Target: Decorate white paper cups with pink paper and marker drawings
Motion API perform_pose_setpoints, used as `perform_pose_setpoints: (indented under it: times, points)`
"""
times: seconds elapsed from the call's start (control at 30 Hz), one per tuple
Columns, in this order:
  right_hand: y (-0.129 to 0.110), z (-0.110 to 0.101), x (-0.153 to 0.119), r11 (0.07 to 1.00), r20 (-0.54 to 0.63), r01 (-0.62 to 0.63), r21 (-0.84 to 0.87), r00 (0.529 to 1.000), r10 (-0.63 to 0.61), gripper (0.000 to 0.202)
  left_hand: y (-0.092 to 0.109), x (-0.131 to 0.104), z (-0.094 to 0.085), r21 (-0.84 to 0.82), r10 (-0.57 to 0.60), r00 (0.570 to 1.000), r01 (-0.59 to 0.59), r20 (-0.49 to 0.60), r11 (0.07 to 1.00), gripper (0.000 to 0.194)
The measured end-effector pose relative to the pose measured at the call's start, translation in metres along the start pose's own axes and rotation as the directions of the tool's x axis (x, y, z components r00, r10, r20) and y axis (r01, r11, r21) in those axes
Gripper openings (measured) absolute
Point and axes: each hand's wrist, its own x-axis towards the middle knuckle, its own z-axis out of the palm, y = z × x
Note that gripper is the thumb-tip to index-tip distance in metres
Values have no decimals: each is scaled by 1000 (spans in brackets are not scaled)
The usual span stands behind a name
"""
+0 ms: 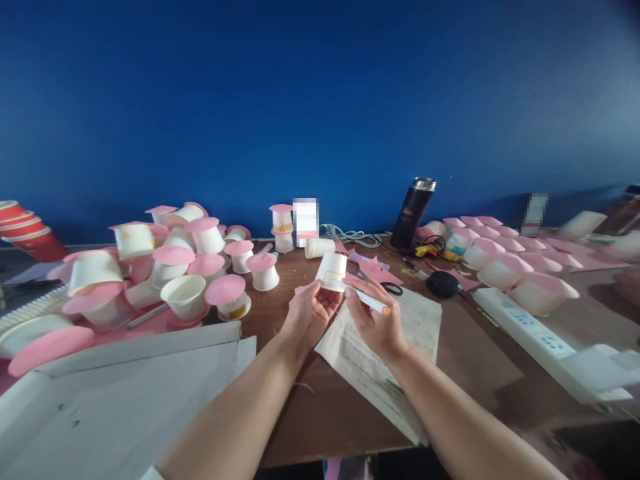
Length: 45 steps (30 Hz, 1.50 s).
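A white paper cup [332,268] is held up over the table by my left hand [311,312], its fingers under and round the lower part. A thin yellowish line runs across the cup's side. My right hand [376,320] grips a white marker with an orange end [369,300]; its tip is at the cup's lower side. Below my right hand lies a printed paper sheet [380,360] on the brown table [300,427]. Another white cup [320,249] lies on its side just behind the held one.
Many cups with pink paper discs [226,291] crowd the left. A grey-white box [140,407] lies front left. Behind stand a black flask [413,213] and pink paper pieces [375,269]. On the right are a power strip [525,333], black round object [443,284] and more pink-topped cups [543,293].
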Motion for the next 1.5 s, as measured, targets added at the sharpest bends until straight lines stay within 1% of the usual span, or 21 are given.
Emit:
perform_pose_setpoints:
  times: [0.27, 0.47, 0.67, 1.33, 1.5]
  points:
    - [0, 0, 0, 1000, 7, 4, -11, 1000, -4, 18, -1, 0, -1, -3, 16, 1000, -16, 25, 1000, 11]
    - [1, 0, 0, 1000, -1, 16, -6, 1000, -16, 19, -1, 3, -2, -7, -1, 1000, 1, 12, 1000, 10]
    - [0, 0, 0, 1000, 4, 15, 2, 1000, -15, 18, -2, 6, -6, 4, 12, 999, -12, 46, 1000, 7]
    - [1, 0, 0, 1000, 25, 18, 23, 1000, -18, 19, -2, 7, -6, 8, 6, 1000, -6, 22, 1000, 8]
    - [0, 0, 0, 1000, 32, 7, 21, 999, -8, 18, -3, 10, -9, -10, -3, 998, 3, 59, 1000, 9]
